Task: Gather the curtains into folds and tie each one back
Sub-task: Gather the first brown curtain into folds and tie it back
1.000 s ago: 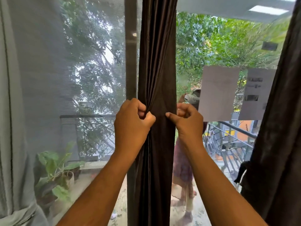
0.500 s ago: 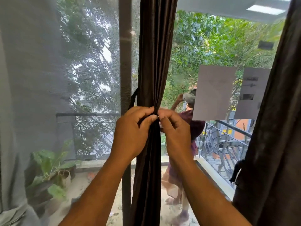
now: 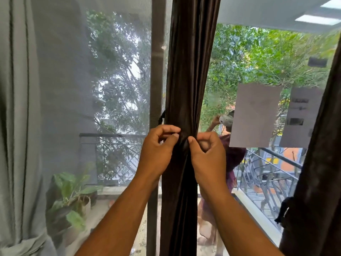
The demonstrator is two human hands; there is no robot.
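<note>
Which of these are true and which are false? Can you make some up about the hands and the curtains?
1. Both hands, left hand and right hand, pinch the gathered dark brown curtain. True.
2. The brown curtain is spread wide across the window. False: it is bunched into a narrow column.
3. A leafy green potted plant stands at lower left. True.
4. The pale grey curtain hangs on the right. False: it hangs on the left.

Gathered curtain [image 3: 186, 80] centre, btwn left hand [image 3: 158, 152] & right hand [image 3: 206, 154]; plant [image 3: 72, 196] far left.
</note>
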